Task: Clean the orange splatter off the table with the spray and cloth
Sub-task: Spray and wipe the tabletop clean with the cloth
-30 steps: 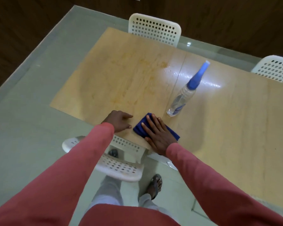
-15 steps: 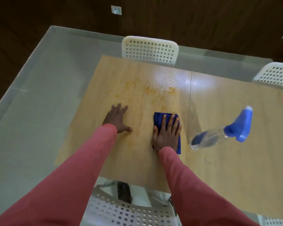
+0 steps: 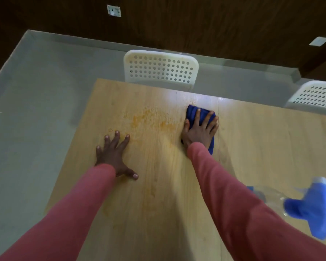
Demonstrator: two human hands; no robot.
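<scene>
Right hand [image 3: 200, 131] lies flat on the blue cloth [image 3: 194, 114], fingers straight and spread, pressing it onto the wooden table [image 3: 271, 144]; the cloth sits just right of the orange splatter [image 3: 149, 121], near the table's far edge and beside the seam in the tabletop. The splatter is a patch of orange specks and smears, thinning into a faint streak toward the near edge. Left hand [image 3: 114, 155] rests palm-down on the table just near-left of the splatter, fingers wide and straight, thumb out, holding nothing. Spray bottle [image 3: 307, 206], clear with a blue trigger head, is well right of the splatter toward the near side; blurred, so whether it stands or lies cannot be told. White perforated chair [image 3: 161, 69] stands beyond the splatter at the far edge.
</scene>
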